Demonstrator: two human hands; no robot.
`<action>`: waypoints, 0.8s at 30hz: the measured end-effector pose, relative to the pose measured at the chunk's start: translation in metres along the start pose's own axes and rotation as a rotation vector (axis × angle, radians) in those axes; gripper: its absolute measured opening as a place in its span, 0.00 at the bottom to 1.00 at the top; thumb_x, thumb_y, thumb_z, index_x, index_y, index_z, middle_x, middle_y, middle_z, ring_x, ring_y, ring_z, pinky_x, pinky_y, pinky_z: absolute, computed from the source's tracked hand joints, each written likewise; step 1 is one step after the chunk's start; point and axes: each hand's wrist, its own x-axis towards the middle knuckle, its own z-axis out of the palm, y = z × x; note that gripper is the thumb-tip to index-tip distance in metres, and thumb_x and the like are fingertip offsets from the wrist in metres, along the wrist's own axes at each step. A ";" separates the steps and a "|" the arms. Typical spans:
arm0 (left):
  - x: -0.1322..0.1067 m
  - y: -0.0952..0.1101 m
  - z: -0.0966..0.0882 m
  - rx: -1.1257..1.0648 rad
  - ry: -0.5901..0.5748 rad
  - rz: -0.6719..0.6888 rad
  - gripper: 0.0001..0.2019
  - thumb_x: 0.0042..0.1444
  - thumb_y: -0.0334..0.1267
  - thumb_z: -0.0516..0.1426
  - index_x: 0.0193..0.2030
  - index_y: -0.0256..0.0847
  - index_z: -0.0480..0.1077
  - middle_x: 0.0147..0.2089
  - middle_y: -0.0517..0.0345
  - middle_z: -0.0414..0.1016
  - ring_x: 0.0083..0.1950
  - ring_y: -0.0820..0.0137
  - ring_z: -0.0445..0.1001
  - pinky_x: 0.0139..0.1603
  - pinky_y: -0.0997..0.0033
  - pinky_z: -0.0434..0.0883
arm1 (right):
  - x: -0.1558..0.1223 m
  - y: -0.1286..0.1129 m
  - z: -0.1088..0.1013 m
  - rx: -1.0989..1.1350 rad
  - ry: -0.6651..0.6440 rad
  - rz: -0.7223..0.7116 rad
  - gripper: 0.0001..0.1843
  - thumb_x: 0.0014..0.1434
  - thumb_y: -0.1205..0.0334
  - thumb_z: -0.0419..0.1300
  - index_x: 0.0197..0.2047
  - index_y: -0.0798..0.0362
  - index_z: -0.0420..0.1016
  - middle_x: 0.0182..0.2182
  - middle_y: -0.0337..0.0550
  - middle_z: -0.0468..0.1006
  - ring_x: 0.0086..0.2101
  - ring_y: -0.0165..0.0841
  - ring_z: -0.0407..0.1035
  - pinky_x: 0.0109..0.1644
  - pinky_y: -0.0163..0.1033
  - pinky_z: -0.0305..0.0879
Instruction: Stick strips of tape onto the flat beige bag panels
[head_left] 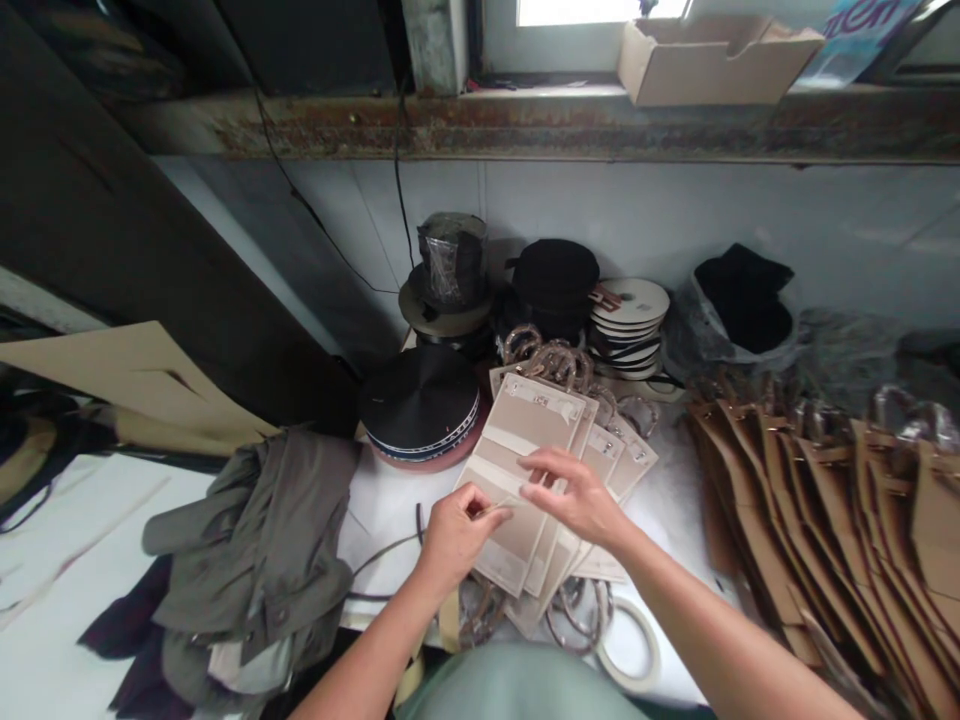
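Several beige flat pieces [525, 415], perhaps cards or bag panels, lie fanned in a pile with brown ring-like handles [559, 362] at the far end. Over the top piece, my left hand [457, 535] is closed in a pinch on something thin and pale that I cannot make out. My right hand [574, 495] hovers just beside it, fingers curled and thumb apart from them, with nothing plainly held. Pale strips [510, 440] run across the top piece. Near my body lies a roll of masking tape [631, 645], next to more ring handles [581, 615].
Brown folded bags [795, 510] stand in a row at right. Black webbing rolls [420, 400] and a stack of spools [630, 310] are behind the pile. A grey-green garment [262, 540] lies left. A cardboard box [716, 65] sits on the sill.
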 end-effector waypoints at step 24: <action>0.013 -0.018 0.003 0.291 -0.106 0.515 0.11 0.68 0.32 0.53 0.40 0.43 0.76 0.35 0.55 0.77 0.38 0.67 0.76 0.41 0.70 0.66 | 0.050 0.037 0.001 -0.360 0.182 0.177 0.10 0.60 0.61 0.58 0.30 0.50 0.79 0.29 0.40 0.78 0.31 0.34 0.70 0.38 0.39 0.61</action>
